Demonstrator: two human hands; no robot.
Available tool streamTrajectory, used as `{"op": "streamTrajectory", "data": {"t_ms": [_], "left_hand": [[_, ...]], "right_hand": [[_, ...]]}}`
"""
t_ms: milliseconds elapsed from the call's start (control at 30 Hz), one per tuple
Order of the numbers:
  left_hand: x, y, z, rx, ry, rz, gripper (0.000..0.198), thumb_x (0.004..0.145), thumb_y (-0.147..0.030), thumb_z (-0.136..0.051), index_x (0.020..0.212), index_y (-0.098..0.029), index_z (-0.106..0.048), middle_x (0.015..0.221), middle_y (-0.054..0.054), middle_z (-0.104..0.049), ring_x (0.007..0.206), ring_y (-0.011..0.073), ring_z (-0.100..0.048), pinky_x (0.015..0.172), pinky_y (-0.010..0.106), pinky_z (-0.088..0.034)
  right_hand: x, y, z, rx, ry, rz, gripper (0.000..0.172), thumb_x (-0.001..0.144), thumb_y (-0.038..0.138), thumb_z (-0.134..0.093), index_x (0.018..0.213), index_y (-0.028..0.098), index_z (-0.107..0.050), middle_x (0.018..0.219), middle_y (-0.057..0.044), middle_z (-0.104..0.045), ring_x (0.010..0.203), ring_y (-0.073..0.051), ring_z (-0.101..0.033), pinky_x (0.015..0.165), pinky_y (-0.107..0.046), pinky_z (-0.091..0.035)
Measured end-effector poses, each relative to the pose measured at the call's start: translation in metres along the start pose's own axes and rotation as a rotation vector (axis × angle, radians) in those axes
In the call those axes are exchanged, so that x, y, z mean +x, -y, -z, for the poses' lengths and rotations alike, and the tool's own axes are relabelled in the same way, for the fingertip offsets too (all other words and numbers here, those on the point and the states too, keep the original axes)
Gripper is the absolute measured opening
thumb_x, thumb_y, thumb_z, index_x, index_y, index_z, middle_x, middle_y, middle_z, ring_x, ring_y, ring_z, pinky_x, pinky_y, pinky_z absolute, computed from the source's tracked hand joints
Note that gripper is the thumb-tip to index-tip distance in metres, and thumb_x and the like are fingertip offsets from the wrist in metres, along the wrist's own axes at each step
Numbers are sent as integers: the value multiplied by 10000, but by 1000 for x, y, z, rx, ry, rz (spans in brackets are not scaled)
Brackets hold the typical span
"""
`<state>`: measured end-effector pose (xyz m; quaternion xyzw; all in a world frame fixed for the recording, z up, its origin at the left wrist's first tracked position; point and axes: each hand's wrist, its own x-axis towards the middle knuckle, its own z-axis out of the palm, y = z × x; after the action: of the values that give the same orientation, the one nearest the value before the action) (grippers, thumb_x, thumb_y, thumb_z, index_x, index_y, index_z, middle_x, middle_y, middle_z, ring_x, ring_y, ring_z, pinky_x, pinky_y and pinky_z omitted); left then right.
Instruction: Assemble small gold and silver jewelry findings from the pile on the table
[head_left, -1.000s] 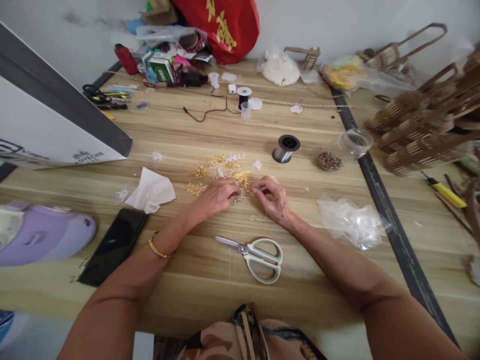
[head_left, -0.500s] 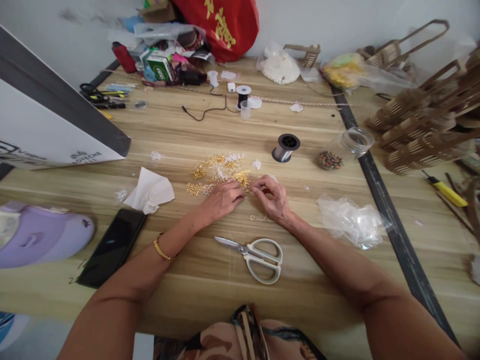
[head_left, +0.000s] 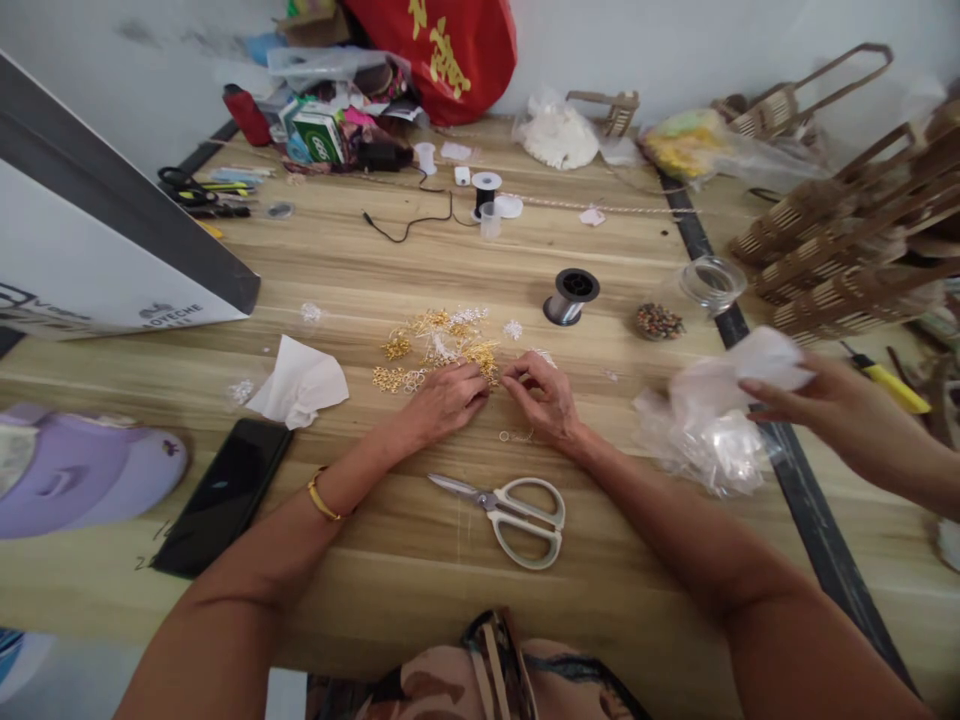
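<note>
My left hand (head_left: 444,402) rests on the wooden table (head_left: 390,270) with its fingers curled at the near edge of a pile of small gold findings (head_left: 439,345). My right hand (head_left: 546,396) sits just to its right, fingers pinched together on something too small to name. The two hands nearly touch at the fingertips. A short silver chain piece (head_left: 517,436) lies just below my right hand. White-handled scissors (head_left: 510,510) lie shut on the table in front of both wrists.
Another person's hand (head_left: 832,405) reaches in from the right, holding a white bag above crumpled clear plastic (head_left: 701,450). Nearby are a wire spool (head_left: 571,296), a bead dish (head_left: 660,322), a jar (head_left: 712,283), a tissue (head_left: 300,383), a phone (head_left: 225,492), a purple cap (head_left: 90,470), a white board (head_left: 90,250) and wooden baskets (head_left: 847,250).
Another person's hand has come in from the right with a white bag over the clear plastic. My left hand has shifted slightly right; my right hand has barely moved.
</note>
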<state>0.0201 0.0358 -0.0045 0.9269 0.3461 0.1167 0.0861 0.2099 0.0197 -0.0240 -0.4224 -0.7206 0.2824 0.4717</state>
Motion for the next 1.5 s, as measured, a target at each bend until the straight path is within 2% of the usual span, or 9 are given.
{"op": "streamTrajectory", "data": {"t_ms": [533,733,1033,1500], "left_hand": [[1,6,-5,-25,-80,-1,157,875,-172,-529,776,-141,-646,791,52,-611,775,171,-573,719,289,-442],[2,8,-6,-24,-179,-48,138,846,-150,-549,745,-145,-644,770,55,-614,783,182,-567,763,312,-459],[4,8,1,-228,-283,-78,97,784,-68,-565,745,-140,-617,744,52,-643,741,163,-572,731,291,-473],[7,10,5,-236,-205,-27,123,777,-49,-559,735,-146,-622,736,44,-648,746,165,-583,713,290,-464]], "right_hand": [[-1,-1,1,-20,16,-3,93,886,265,-545,858,189,-591,786,-29,-570,717,-134,-552,565,-247,-462],[-1,-1,1,-21,13,8,97,891,269,-542,860,191,-591,779,-27,-568,702,-131,-547,560,-246,-463],[0,2,2,-9,-3,-8,109,885,279,-544,843,189,-590,776,-32,-570,708,-136,-550,554,-249,-457],[0,5,4,0,7,-1,143,891,301,-532,829,182,-582,761,-30,-564,679,-130,-535,559,-249,-450]]}}
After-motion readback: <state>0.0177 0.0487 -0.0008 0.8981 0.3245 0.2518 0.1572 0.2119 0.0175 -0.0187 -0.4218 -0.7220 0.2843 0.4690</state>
